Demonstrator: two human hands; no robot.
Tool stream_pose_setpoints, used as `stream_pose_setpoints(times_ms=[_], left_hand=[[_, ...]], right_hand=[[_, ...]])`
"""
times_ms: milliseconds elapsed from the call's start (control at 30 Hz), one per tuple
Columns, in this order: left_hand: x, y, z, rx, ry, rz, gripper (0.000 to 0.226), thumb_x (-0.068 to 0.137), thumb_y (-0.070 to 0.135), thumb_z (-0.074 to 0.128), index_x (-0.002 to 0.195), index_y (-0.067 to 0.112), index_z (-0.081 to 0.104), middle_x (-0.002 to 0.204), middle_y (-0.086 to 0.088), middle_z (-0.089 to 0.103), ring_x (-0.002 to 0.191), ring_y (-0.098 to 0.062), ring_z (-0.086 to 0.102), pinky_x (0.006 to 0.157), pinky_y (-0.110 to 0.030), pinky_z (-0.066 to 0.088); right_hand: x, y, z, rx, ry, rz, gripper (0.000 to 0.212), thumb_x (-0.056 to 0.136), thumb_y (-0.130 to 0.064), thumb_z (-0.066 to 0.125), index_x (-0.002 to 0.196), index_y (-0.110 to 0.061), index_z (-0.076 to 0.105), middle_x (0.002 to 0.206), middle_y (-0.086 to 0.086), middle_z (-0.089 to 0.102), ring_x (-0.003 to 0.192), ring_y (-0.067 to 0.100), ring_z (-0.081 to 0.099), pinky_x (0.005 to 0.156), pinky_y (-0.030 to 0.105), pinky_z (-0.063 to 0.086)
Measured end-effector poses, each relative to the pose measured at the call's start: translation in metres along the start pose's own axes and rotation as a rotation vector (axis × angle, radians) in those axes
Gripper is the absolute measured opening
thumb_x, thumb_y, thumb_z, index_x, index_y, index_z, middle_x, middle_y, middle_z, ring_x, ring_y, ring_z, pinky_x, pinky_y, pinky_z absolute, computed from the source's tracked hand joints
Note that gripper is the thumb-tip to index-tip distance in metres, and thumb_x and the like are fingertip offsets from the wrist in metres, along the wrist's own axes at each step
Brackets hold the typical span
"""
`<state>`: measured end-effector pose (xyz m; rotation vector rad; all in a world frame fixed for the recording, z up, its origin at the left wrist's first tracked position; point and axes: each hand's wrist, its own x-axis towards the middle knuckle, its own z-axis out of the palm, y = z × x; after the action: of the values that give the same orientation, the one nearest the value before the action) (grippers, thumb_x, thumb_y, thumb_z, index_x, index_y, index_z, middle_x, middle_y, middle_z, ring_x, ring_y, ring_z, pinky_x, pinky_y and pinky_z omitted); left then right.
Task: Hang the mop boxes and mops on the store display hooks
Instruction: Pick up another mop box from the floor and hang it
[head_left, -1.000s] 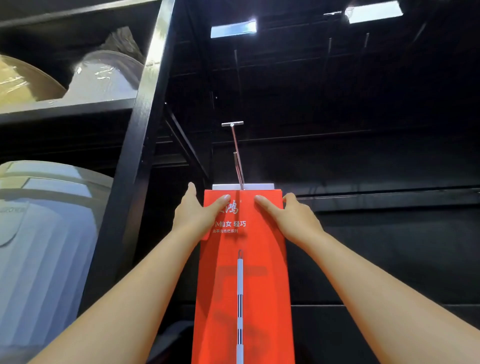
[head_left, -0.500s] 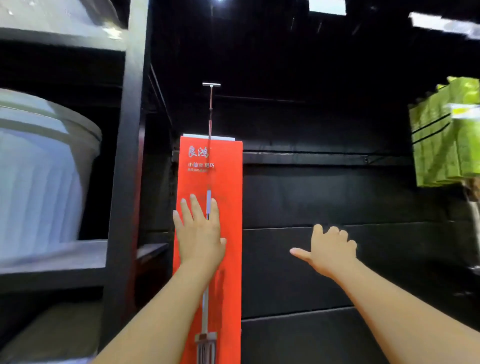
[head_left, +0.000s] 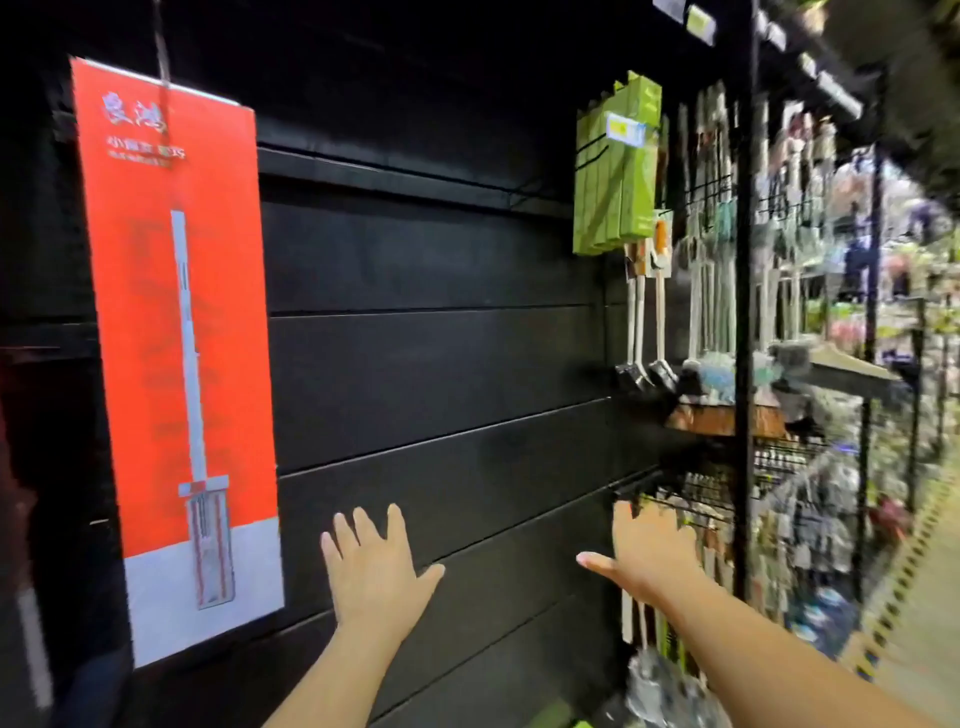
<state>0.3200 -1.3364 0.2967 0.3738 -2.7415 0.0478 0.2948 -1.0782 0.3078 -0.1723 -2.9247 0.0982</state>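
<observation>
left hand (head_left: 375, 564) off red mop box (head_left: 176, 332) | right hand (head_left: 647, 551) | both spread, holding nothing

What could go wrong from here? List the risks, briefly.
1. The red mop box hangs from one thin hook, and neither the left hand nor the right hand touches it. It might swing or slip off if poorly seated.
2. The right hand is spread and appears close to the crowded wire hooks low on the right. It could snag or knock goods there.
</observation>
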Motion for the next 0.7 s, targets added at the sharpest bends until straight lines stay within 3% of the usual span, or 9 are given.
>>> stream_pose_setpoints(times_ms=[233, 367, 567, 700], left_hand=[[-0.05, 0.101, 0.067, 0.011, -0.172, 0.201, 0.092, 0.087, 0.076, 0.035, 0.155, 0.02, 0.009, 0.16, -0.02, 0.017, 0.148, -0.041, 0.01, 0.12, -0.051, 0.011], [-0.068, 0.174, 0.085, 0.018, -0.213, 0.336, 0.094, 0.086, 0.078, 0.033, 0.155, 0.019, 0.01, 0.158, -0.021, 0.021, 0.147, -0.042, 0.014, 0.119, -0.052, 0.015], [-0.104, 0.326, 0.082, -0.018, -0.245, 0.524, 0.097, 0.084, 0.079, 0.036, 0.155, 0.018, 0.013, 0.157, -0.022, 0.023, 0.145, -0.043, 0.018, 0.118, -0.053, 0.018], [-0.154, 0.449, 0.073, -0.078, -0.315, 0.678, 0.098, 0.082, 0.08, 0.038, 0.155, 0.019, 0.014, 0.158, -0.02, 0.021, 0.146, -0.043, 0.015, 0.118, -0.054, 0.016]], right_hand=[[-0.04, 0.126, 0.064, -0.015, -0.187, 0.208, 0.089, 0.085, -0.075, 0.044, 0.145, -0.011, 0.028, 0.145, 0.021, 0.038, 0.134, 0.039, 0.036, 0.105, 0.049, 0.036], [-0.063, 0.213, 0.086, -0.021, -0.238, 0.326, 0.088, 0.083, -0.078, 0.043, 0.139, -0.011, 0.035, 0.137, 0.021, 0.045, 0.125, 0.039, 0.044, 0.1, 0.048, 0.044], [-0.097, 0.367, 0.086, -0.048, -0.262, 0.49, 0.088, 0.079, -0.08, 0.046, 0.133, -0.01, 0.042, 0.132, 0.017, 0.052, 0.12, 0.038, 0.049, 0.098, 0.049, 0.047], [-0.14, 0.484, 0.08, -0.049, -0.28, 0.629, 0.088, 0.083, -0.077, 0.045, 0.139, -0.01, 0.037, 0.139, 0.019, 0.047, 0.126, 0.04, 0.045, 0.102, 0.051, 0.043]])
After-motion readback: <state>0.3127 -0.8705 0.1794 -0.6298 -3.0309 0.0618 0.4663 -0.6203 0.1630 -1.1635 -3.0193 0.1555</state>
